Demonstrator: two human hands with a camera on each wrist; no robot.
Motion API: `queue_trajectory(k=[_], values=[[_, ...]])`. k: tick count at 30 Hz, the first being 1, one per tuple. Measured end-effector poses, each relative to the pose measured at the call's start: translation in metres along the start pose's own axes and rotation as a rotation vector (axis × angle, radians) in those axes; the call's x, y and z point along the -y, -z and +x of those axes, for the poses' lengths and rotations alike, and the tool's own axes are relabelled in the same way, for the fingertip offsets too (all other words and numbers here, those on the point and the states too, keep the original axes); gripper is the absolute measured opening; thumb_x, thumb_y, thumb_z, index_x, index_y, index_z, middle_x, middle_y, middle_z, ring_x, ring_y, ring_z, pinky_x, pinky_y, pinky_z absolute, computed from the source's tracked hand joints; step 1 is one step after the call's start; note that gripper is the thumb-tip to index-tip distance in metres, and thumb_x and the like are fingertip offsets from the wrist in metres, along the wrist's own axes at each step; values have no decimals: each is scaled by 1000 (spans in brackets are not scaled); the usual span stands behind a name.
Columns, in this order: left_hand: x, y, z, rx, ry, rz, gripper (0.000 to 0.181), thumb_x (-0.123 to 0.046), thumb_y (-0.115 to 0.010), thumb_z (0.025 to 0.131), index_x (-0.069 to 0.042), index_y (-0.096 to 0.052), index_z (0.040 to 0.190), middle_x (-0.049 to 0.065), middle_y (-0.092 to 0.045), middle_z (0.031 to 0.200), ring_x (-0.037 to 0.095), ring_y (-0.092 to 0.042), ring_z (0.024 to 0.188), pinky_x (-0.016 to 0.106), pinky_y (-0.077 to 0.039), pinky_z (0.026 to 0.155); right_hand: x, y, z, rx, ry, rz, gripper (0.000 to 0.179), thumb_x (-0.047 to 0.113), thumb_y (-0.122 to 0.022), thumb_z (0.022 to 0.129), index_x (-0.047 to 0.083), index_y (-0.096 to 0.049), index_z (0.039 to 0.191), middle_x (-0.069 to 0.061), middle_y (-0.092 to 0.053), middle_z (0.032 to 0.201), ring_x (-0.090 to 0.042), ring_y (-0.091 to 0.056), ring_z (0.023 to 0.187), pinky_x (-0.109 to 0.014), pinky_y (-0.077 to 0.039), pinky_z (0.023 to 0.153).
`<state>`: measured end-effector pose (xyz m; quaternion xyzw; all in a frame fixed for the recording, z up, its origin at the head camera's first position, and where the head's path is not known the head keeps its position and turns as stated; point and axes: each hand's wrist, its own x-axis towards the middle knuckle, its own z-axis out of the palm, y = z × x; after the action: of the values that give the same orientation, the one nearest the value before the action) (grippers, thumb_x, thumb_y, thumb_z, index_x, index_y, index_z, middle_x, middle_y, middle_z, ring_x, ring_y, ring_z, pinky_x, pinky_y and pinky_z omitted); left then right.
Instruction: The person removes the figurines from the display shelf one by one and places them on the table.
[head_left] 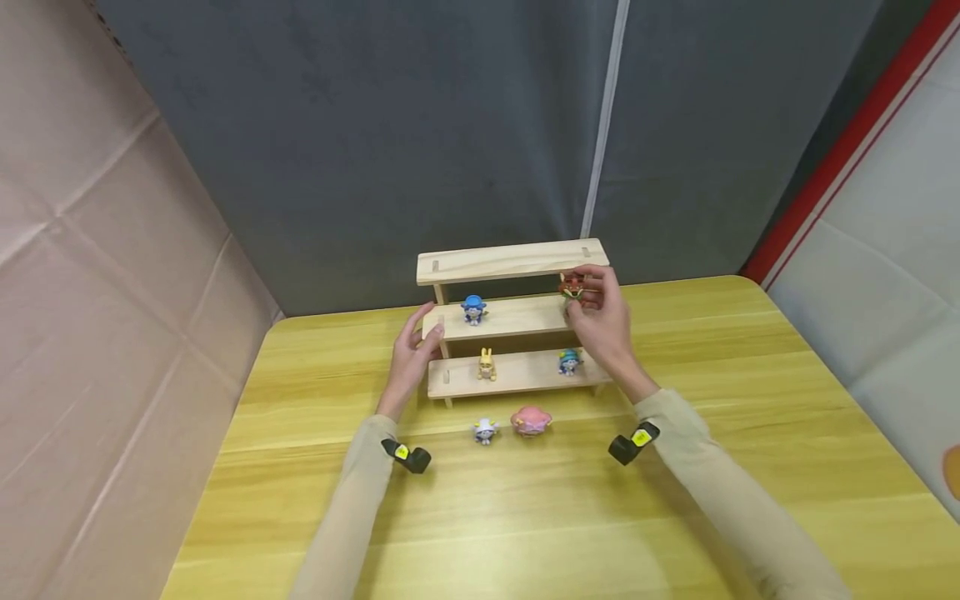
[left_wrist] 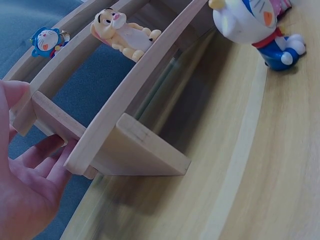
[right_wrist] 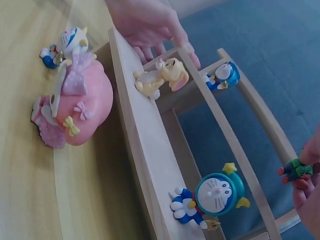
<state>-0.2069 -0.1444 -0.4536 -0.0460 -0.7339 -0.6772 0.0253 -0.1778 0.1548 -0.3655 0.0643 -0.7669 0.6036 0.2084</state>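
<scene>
A three-tier wooden display shelf (head_left: 513,262) stands on the table. My left hand (head_left: 407,367) holds the left end of its middle board, thumb on top and fingers under it in the left wrist view. My right hand (head_left: 609,325) pinches a red-headed figurine (head_left: 572,286) with a green body (right_wrist: 298,170) at the middle board's right end. A blue-hatted cat figurine (head_left: 473,309) sits near the left of that board. On the lowest board are a yellow rabbit figurine (head_left: 487,365) and a teal-hatted cat figurine (head_left: 568,362).
In front of the shelf, a white-hatted cat figurine (head_left: 485,431) and a larger pink-hooded figurine (head_left: 531,421) stand on the wood-grain table (head_left: 525,525). Behind rises a dark grey fabric wall (head_left: 375,167). Pale panels flank both sides.
</scene>
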Motion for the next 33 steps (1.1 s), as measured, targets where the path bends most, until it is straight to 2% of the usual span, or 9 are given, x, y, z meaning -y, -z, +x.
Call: queue_trajectory(k=[5, 10, 14, 17, 23, 25, 30, 33], values=[[0, 2, 0, -9, 2, 5, 53, -23, -60, 103, -18, -44, 154, 20, -56, 143, 19, -63, 112, 27, -61, 84, 14, 6, -7, -1, 16, 23, 45, -16, -56, 87, -9, -50, 131, -28, -61, 117, -36, -63, 95, -15, -51, 82], [0, 5, 0, 3, 19, 11, 54, -24, -60, 103, -21, -43, 155, 15, -54, 148, 25, -61, 118, 29, -61, 88, 18, 10, -14, 11, 7, 31, 44, -19, -57, 85, -12, -48, 128, -28, -61, 115, -32, -63, 92, -15, -53, 80], [1, 7, 2, 2, 22, 2, 54, -25, -60, 103, -22, -43, 155, 16, -54, 148, 27, -60, 117, 29, -61, 87, 18, 12, -19, 28, 1, 22, 43, -19, -57, 85, -13, -47, 126, -30, -62, 114, -28, -63, 90, -16, -54, 81], [1, 7, 3, -2, 21, -7, 54, -24, -61, 103, -21, -43, 155, 17, -55, 146, 25, -61, 115, 28, -61, 86, 15, 14, -23, 37, 6, 17, 42, -19, -58, 85, -13, -46, 126, -30, -61, 113, -22, -63, 89, -15, -54, 82], [0, 4, 3, 1, 31, -4, 54, -23, -60, 104, -20, -43, 155, 16, -56, 145, 22, -62, 115, 27, -60, 85, -11, 18, -28, 40, 6, 41, 46, -20, -61, 85, -10, -46, 127, -24, -60, 115, -9, -62, 89, -13, -54, 83], [0, 4, 3, 4, 33, -6, 54, -23, -60, 104, -19, -42, 155, 15, -55, 146, 24, -61, 116, 28, -60, 86, -17, 20, -31, 40, 11, 47, 46, -21, -61, 85, -8, -46, 126, -22, -60, 115, -9, -62, 89, -12, -54, 83], [-2, 3, 3, 19, 44, -5, 56, -24, -59, 104, -20, -40, 156, 14, -51, 151, 31, -58, 124, 34, -60, 92, -14, 23, -40, 41, 15, 56, 44, -22, -61, 84, -9, -46, 124, -23, -59, 113, -12, -61, 90, -12, -53, 82], [-10, 4, 1, 30, 57, -10, 56, -21, -59, 104, -19, -40, 157, 16, -49, 153, 35, -57, 127, 39, -58, 96, -18, 25, -44, 44, 26, 55, 45, -21, -63, 84, -9, -47, 123, -23, -61, 113, -12, -61, 91, -12, -53, 84]])
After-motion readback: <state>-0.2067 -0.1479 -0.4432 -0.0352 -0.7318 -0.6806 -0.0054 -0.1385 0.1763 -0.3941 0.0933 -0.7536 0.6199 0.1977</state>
